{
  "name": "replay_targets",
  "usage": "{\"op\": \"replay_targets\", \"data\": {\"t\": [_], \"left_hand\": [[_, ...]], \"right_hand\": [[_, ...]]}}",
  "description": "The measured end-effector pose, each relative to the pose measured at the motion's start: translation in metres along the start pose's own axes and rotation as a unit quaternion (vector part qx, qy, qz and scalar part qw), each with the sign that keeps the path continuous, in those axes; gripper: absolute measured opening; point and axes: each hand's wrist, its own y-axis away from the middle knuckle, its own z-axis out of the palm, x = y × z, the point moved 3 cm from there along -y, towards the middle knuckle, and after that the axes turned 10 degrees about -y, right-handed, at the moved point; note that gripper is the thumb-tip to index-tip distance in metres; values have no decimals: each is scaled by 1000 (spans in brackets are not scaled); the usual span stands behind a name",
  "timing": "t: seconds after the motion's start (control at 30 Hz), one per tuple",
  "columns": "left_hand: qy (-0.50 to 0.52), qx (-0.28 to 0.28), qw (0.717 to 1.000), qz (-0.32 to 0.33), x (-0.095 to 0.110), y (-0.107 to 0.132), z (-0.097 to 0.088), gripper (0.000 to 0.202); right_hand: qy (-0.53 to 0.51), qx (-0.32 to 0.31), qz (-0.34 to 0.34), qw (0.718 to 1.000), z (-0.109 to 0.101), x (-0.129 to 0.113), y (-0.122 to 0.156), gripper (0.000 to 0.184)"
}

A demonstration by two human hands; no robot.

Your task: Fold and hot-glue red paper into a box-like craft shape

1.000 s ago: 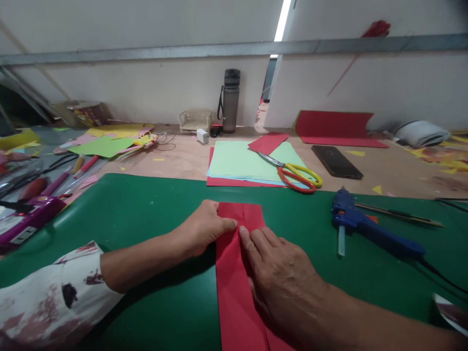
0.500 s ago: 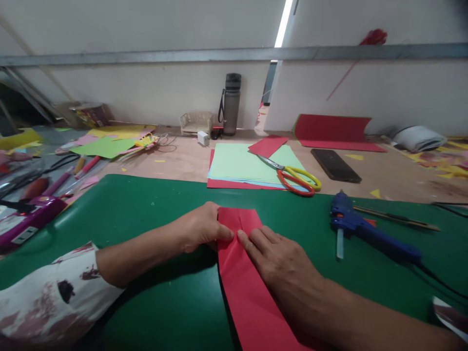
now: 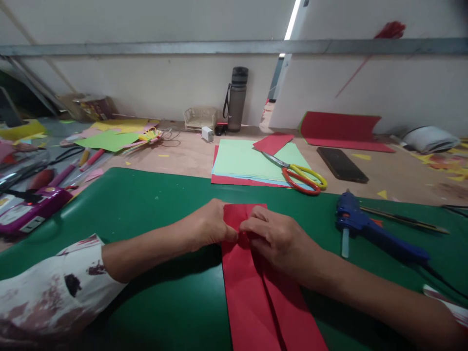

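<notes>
A long strip of red paper lies on the green cutting mat, running from the mat's middle toward me, with a fold line down its length. My left hand pinches the strip's left side near its far end. My right hand pinches the paper right beside it, fingertips almost meeting those of the left. Both hands' fingers are curled onto the paper.
A blue glue gun lies on the mat to the right. Scissors rest on a stack of light green paper beyond the mat. A phone, a grey bottle, red sheets and scattered coloured paper lie further off.
My right hand went from lying flat on the strip to a pinch at its far end. The paper's near part has opened out wider.
</notes>
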Motion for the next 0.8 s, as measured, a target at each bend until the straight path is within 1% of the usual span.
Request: {"op": "replay_targets", "data": {"t": [0.1,0.17,0.27,0.37,0.53,0.67,0.8], "left_hand": [[18,5,1000,-12,-2,2,0,7],[44,-6,999,-31,-5,6,1,7],[68,-35,996,-51,-9,11,3,4],[70,-46,995,-49,-13,13,5,4],[94,-64,993,-27,-15,11,9,12],[125,-80,988,-40,-13,12,10,18],[157,-99,981,-53,-10,14,12,22]], "right_hand": [[-62,-31,1,998,-2,3,-4,19],[-68,-28,-2,997,-3,3,-4,21],[-43,-11,-14,999,-5,0,-2,22],[-16,-7,-21,1000,-7,-3,-1,22],[-5,-44,-7,999,-7,-6,-2,23],[25,-68,21,997,-8,-7,-2,25],[11,-81,50,995,-9,-7,0,27]]}}
